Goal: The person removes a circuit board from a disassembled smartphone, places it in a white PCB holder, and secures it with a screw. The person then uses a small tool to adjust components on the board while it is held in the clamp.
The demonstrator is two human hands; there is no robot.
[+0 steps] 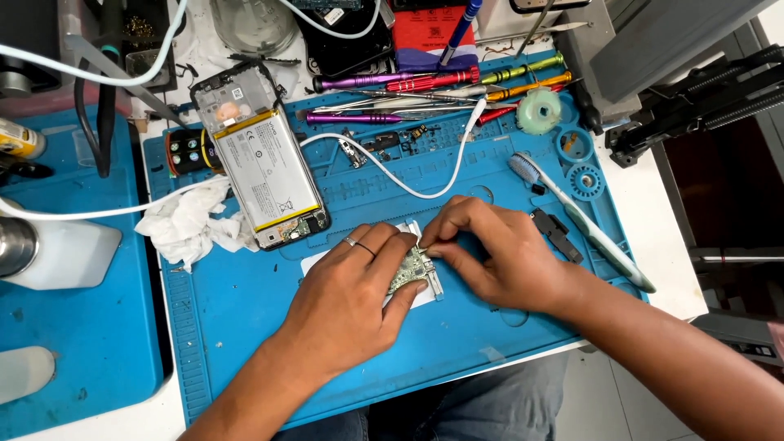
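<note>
- Left hand (353, 282) curled over a small green circuit board (411, 269), thumb and fingertips pinching it from the near and left sides; two rings on the fingers.
- Right hand (494, 253) closed in a pinch on the same circuit board at its right edge, fingertips meeting those of the left hand.
- Circuit board held between both hands, just above a small white pad (425, 296) lying on the blue work mat (245, 327) that covers the desk.
- Beyond the left hand, an opened phone (261, 167), back cover off, battery exposed, lying at a slant on the mat.
- Left of that hand, near the phone's lower end, a crumpled white tissue (192, 222).
- White cable (392, 175) curving across the mat just beyond both hands.
- Farther beyond the hands, at the mat's far edge, a row of precision screwdrivers (433, 82) with purple, red, green and orange handles.
- Right of the right hand, a toothbrush (580, 216) lying diagonally, with a small black part (558, 233) just beside the hand.
- Beyond the toothbrush, a pale green round roll (539, 110) and two blue round reels (576, 145).
- Far left of the left hand, a white plastic bottle (57, 253) on a second blue mat (82, 327).
- Below the hands, grey trousers (457, 408) at the desk's near edge.
</note>
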